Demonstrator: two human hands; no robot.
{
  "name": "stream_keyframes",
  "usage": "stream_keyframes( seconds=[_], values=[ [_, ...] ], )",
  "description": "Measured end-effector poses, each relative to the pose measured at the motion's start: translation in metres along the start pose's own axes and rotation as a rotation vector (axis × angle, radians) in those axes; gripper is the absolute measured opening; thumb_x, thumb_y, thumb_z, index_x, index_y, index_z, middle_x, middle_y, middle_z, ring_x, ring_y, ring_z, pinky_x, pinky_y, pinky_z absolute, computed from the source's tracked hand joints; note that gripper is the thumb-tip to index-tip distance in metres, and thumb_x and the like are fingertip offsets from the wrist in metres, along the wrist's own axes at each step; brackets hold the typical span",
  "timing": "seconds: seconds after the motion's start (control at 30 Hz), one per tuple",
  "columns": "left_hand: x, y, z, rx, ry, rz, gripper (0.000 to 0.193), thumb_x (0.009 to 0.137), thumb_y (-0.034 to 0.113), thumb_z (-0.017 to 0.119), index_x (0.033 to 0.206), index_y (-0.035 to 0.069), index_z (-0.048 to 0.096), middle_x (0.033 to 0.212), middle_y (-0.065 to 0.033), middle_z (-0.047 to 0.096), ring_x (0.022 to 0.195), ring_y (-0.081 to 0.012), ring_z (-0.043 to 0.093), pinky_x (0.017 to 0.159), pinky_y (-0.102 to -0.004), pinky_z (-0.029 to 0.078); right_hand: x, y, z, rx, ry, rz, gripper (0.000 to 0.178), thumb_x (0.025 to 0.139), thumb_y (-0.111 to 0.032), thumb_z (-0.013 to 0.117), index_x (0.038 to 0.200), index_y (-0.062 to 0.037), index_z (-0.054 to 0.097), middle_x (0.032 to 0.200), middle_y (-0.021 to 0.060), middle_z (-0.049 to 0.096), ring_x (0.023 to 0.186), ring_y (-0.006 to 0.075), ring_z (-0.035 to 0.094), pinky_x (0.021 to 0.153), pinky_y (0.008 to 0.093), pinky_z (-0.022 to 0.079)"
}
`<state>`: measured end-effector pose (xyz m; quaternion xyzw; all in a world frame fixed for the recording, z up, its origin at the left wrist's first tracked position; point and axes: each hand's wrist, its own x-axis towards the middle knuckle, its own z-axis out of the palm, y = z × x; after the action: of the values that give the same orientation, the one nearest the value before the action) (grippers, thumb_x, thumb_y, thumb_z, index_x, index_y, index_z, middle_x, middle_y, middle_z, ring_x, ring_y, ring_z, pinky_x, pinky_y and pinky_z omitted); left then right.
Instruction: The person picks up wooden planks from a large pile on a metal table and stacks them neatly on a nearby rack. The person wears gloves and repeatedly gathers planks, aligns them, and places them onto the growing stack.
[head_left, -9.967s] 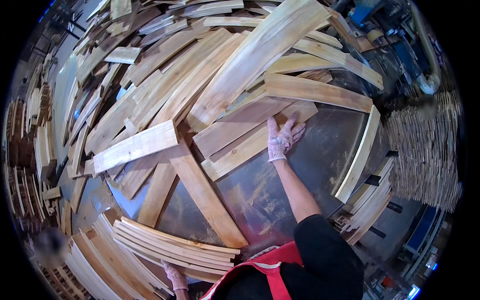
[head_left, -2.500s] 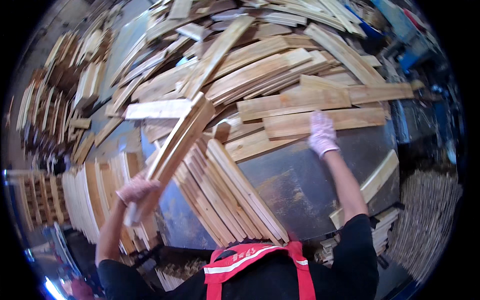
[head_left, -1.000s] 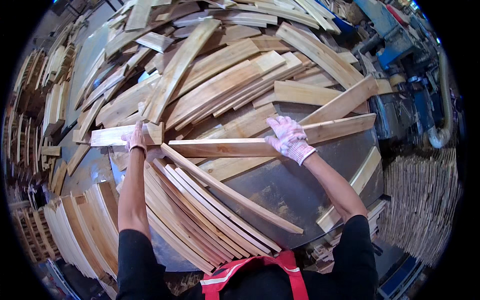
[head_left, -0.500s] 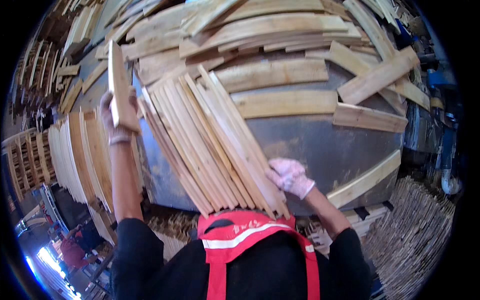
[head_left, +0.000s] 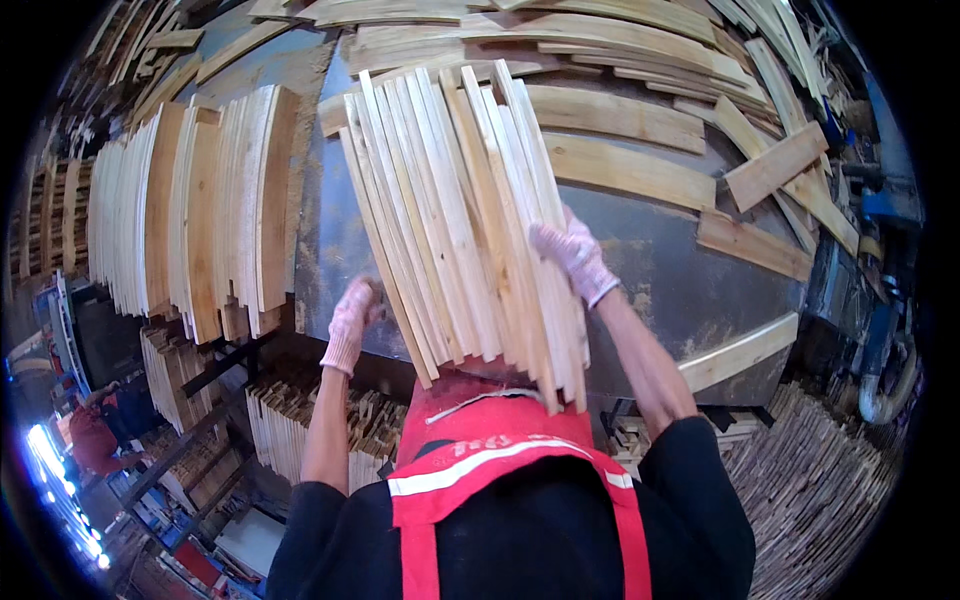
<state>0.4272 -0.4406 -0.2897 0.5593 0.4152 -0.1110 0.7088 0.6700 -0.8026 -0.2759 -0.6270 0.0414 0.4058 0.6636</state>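
Observation:
A row of wooden boards (head_left: pixel 450 220), standing on edge side by side, leans toward me on the metal table, its near ends against my red apron. My right hand (head_left: pixel 577 257), in a pale pinkish work glove, grips the right side of this row, its thumb over the top edges. Just left of the row is my left hand (head_left: pixel 355 312), gloved alike, empty, with fingers loosely bent and apart. Farther left stands another stack of upright boards (head_left: pixel 190 210), a brown-faced board at its right end.
Loose boards (head_left: pixel 620 120) lie piled across the far side of the metal table (head_left: pixel 650 270). A single board (head_left: pixel 740 352) rests along the right front edge. Stacked wood (head_left: pixel 815 470) sits below at right, more stacks (head_left: pixel 315 425) below at left. Blue machinery (head_left: pixel 890 210) borders the right side.
My left hand has let go of the board it held up and come down nearer me. My right hand has moved up along the row, which now stands more upright in view. The view has shifted left.

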Motion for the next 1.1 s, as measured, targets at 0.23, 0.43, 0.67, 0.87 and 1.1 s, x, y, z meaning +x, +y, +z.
stream_keyframes(
  seconds=[0.23, 0.43, 0.67, 0.87, 1.1],
  values=[
    [0.047, 0.028, -0.027, 0.152, 0.124, 0.241, 0.053, 0.100, 0.035, 0.070, 0.138, 0.002, 0.059, 0.122, -0.0072, 0.068, 0.106, -0.0139, 0.062, 0.092, -0.0291, 0.052, 0.016, 0.010, 0.094, -0.952, 0.291, -0.006, 0.108, 0.074, -0.063, 0.076, 0.156, -0.0035, 0.039, 0.156, 0.0255, 0.040, 0.145, 0.0381, 0.039, 0.121, 0.0467, 0.034],
    [0.121, 0.013, -0.055, -0.112, 0.178, 0.489, 0.058, 0.109, 0.037, 0.050, 0.156, 0.005, 0.038, 0.140, -0.0112, 0.058, 0.115, -0.0200, 0.063, 0.101, -0.0328, 0.053, 0.040, 0.037, 0.077, -0.971, 0.267, -0.149, 0.102, 0.085, -0.065, 0.066, 0.159, -0.0031, 0.033, 0.161, 0.0234, 0.036, 0.151, 0.0374, 0.031, 0.125, 0.0437, 0.027],
    [0.072, 0.073, -0.003, -0.500, -0.058, 0.112, 0.086, 0.101, 0.070, 0.042, 0.153, 0.002, 0.043, 0.140, -0.0181, 0.060, 0.122, -0.0291, 0.063, 0.104, -0.0417, 0.053, 0.028, 0.050, 0.089, -0.196, 0.190, -0.277, 0.092, 0.093, -0.050, 0.071, 0.160, -0.0004, 0.031, 0.157, 0.0217, 0.042, 0.145, 0.0274, 0.042, 0.118, 0.0405, 0.037],
    [0.046, 0.071, -0.022, -0.415, -0.199, 0.016, 0.096, 0.088, 0.078, 0.058, 0.150, 0.004, 0.048, 0.143, -0.0178, 0.059, 0.122, -0.0311, 0.064, 0.103, -0.0450, 0.055, -0.010, 0.075, 0.102, 0.266, 0.138, 0.041, 0.077, 0.089, -0.027, 0.080, 0.151, -0.0046, 0.041, 0.124, 0.0120, 0.068, 0.109, 0.0196, 0.067, 0.096, 0.0322, 0.056],
    [0.031, 0.148, -0.044, -0.381, -0.321, 0.354, 0.094, 0.083, 0.078, 0.065, 0.143, 0.007, 0.056, 0.131, -0.0165, 0.067, 0.115, -0.0320, 0.068, 0.099, -0.0474, 0.059, -0.043, -0.045, 0.137, 0.232, 0.139, -0.241, 0.085, 0.081, -0.022, 0.088, 0.149, -0.0043, 0.042, 0.123, 0.0112, 0.068, 0.107, 0.0183, 0.068, 0.093, 0.0337, 0.058]
  ],
)
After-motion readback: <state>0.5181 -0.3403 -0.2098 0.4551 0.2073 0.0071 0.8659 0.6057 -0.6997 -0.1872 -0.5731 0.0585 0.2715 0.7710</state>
